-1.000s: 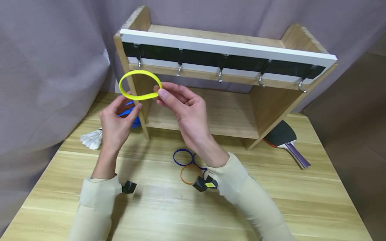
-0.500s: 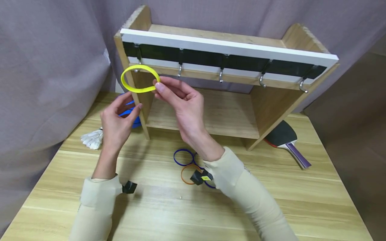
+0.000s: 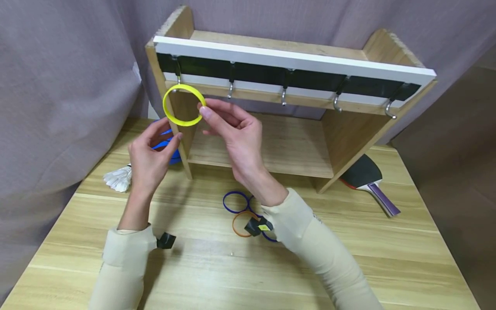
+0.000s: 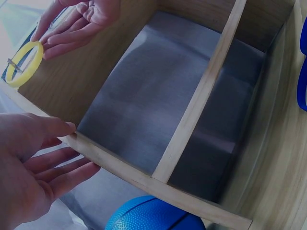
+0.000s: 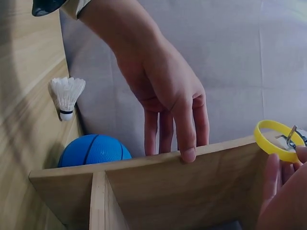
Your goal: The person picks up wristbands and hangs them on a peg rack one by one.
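My right hand [image 3: 242, 135] pinches a yellow silicone wristband [image 3: 184, 123] between thumb and fingers, its loop spread round. The band is by the leftmost metal hook [image 3: 179, 77] on the rack's front. Both wrist views show the hook [image 5: 290, 136] through the loop; whether the band touches it I cannot tell. My left hand [image 3: 149, 157] grips the left side panel [image 5: 216, 168] of the wooden shelf [image 3: 271, 157], thumb on the inner side and fingers outside. Several dark blue wristbands [image 3: 224, 203] and an orange one [image 3: 234, 226] lie on the table, partly hidden by my right wrist.
A blue ball [image 5: 96, 151] sits beside the shelf's left side, near a white shuttlecock [image 3: 118, 178]. At the right, a table tennis bat [image 3: 364, 174] lies close to the shelf leg. More hooks [image 3: 284, 97] line the white and black rail [image 3: 310, 64].
My right hand has risen slightly, moving a little left. The yellow wristband has turned from a flat oval to a rounder, more upright loop. The left hand stays on the panel.
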`<action>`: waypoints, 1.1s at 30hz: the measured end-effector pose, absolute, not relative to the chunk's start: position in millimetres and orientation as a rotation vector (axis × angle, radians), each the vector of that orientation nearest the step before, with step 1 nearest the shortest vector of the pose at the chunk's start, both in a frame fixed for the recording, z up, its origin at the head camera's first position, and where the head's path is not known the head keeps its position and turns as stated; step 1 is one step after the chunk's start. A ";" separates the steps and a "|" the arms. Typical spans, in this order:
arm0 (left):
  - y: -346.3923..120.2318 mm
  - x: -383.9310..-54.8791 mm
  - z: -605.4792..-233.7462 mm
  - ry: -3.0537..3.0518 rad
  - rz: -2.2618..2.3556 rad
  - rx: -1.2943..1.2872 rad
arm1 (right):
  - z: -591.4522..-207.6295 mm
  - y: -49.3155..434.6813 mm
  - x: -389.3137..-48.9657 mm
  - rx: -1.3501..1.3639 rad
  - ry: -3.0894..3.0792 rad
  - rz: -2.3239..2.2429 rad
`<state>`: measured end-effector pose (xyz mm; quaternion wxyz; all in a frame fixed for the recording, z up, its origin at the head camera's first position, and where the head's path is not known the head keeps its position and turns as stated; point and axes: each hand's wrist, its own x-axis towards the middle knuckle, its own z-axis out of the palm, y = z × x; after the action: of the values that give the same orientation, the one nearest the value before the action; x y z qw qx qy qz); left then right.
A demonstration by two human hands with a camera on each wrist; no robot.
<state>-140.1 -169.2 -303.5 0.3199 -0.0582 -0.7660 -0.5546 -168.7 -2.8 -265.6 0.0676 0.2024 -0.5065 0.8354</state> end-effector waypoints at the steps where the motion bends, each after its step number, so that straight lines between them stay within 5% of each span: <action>1: -168.6 -140.3 -303.3 -2.013 -1.460 -0.155 | -265.4 -1.1 -168.1 0.610 -1.550 2.493; 12: -167.3 -140.0 -303.7 -2.040 -1.453 -0.116 | -259.7 59.7 -141.0 0.699 -1.855 1.967; 25: -172.7 -139.2 -306.0 -2.017 -1.451 -0.096 | -325.1 168.3 -114.2 0.689 -3.159 0.614; 33: -170.8 -144.8 -314.3 -2.009 -1.456 -0.131 | -367.8 185.7 -113.3 0.677 -3.340 0.458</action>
<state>-144.8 -170.8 -314.3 0.3226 -0.0499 -0.7653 -0.5547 -113.3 185.7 -367.8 -0.1477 0.1948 -0.9607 0.1317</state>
